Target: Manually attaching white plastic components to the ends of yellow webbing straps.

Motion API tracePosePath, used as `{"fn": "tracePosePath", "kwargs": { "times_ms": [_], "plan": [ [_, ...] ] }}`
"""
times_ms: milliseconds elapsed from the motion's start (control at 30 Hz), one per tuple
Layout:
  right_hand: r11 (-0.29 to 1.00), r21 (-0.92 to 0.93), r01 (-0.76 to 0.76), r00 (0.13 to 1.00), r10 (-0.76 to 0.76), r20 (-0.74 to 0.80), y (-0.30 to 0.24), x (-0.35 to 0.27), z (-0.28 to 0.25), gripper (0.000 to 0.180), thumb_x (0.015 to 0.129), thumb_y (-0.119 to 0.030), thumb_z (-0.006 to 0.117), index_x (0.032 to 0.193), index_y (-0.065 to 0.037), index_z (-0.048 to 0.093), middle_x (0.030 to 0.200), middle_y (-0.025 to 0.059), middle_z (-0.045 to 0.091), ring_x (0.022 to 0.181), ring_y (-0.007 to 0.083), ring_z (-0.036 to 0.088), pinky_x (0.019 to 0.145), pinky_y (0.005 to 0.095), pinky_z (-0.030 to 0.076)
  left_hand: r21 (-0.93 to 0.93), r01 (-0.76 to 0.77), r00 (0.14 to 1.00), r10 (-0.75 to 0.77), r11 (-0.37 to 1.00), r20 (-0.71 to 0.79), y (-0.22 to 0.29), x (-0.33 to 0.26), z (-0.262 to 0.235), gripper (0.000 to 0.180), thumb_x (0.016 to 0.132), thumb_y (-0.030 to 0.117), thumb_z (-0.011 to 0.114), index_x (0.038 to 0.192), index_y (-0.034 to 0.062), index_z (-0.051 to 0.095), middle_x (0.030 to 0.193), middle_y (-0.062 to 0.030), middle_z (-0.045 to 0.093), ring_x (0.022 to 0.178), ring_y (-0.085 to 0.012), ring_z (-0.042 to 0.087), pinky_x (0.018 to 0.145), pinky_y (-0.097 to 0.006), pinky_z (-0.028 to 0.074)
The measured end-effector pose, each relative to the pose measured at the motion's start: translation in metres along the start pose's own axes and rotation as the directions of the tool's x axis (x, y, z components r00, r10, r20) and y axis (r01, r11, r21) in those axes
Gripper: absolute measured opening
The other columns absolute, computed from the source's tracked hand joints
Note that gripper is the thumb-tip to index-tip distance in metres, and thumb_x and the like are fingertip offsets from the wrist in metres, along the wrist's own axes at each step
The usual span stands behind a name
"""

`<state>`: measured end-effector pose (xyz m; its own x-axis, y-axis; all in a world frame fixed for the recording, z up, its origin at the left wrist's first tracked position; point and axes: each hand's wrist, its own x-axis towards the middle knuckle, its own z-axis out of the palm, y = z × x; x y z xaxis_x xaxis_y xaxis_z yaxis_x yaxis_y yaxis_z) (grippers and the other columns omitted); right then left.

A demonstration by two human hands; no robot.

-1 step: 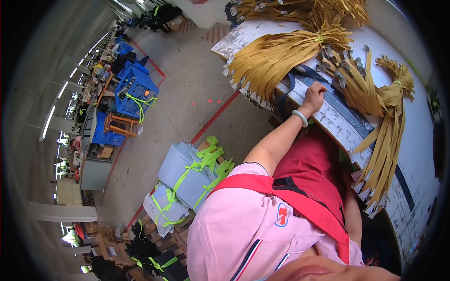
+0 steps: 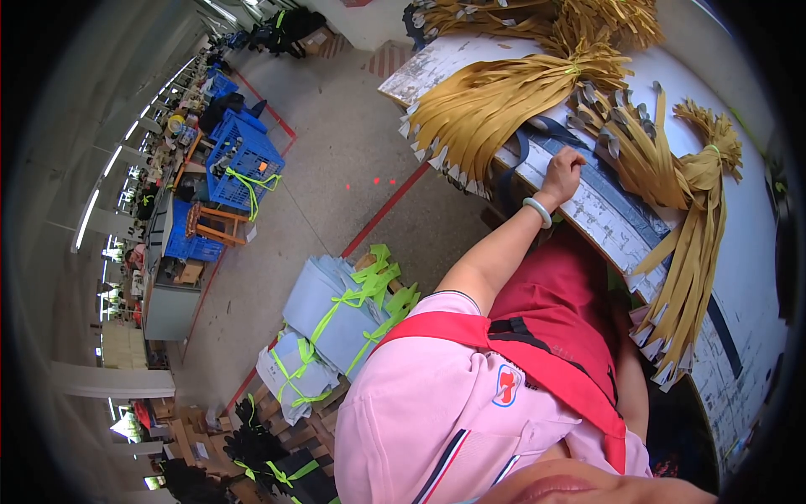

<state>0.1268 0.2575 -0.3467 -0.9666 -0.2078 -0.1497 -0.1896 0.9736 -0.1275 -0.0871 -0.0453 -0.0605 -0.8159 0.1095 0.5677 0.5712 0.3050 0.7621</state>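
No visible movement; fanned mustard straps (image 2: pixel 491 105) near left grip (image 2: pixel 563 175)

Scuffed white table (image 2: pixel 747 244) | tied tan strap bundles (image 2: pixel 487 101) | dark blue band (image 2: pixel 623 200) | black strip (image 2: pixel 725 336)

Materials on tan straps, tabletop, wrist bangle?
Tan straps: probably woven fabric tape, satin-matte; they droop limply over the edge.
Tabletop: likely board with a pale paint or laminate skin, worn; darker patches show through.
Bangle: smooth, pale, seemingly rigid ring; stone, glass or plastic, can't tell which.
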Motion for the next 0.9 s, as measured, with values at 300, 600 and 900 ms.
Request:
{"fn": "tracePosePath", "kwargs": {
  "times_ms": [300, 600, 900],
  "plan": [
    [0.991, 0.131, 0.033, 0.987, -0.012, -0.158, 0.008, -0.015, 0.045, 0.019, 0.084, -0.022, 0.056, 0.078, -0.006, 0.063, 0.079, 0.0183, 0.062, 0.075, 0.0383, 0.060, 0.067, 0.0492, 0.047, -0.036, 0.026, 1.000, -0.026, 0.999, 0.012, -0.003, -0.003, 0.004, 0.008, 0.079, -0.006, 0.056, 0.080, -0.0006, 0.061, 0.083, -0.0169, 0.059, 0.079, -0.0353, 0.060, 0.069, -0.039, 0.050],
    [0.944, 0.330, 0.011, 0.990, 0.035, -0.133, -0.017, -0.016, 0.006, 0.019, 0.087, -0.017, 0.052, 0.076, -0.004, 0.061, 0.079, 0.0189, 0.060, 0.075, 0.0384, 0.059, 0.068, 0.0494, 0.047, 0.013, 0.044, 0.999, -0.044, 0.999, 0.020, -0.008, -0.005, -0.001, 0.008, 0.079, -0.006, 0.056, 0.080, 0.0000, 0.061, 0.084, -0.0171, 0.060, 0.079, -0.0356, 0.060, 0.069, -0.040, 0.050],
    [0.988, -0.152, -0.032, 0.998, 0.024, -0.051, 0.005, -0.012, 0.022, 0.023, 0.092, -0.020, 0.049, 0.086, -0.004, 0.065, 0.086, 0.0188, 0.064, 0.079, 0.0366, 0.062, 0.071, 0.0487, 0.049, -0.004, -0.019, 0.999, 0.018, 1.000, -0.037, -0.018, -0.003, 0.016, 0.009, 0.079, -0.005, 0.055, 0.078, 0.0015, 0.062, 0.085, -0.0174, 0.060, 0.083, -0.0367, 0.060, 0.073, -0.041, 0.050]
  ]
}}
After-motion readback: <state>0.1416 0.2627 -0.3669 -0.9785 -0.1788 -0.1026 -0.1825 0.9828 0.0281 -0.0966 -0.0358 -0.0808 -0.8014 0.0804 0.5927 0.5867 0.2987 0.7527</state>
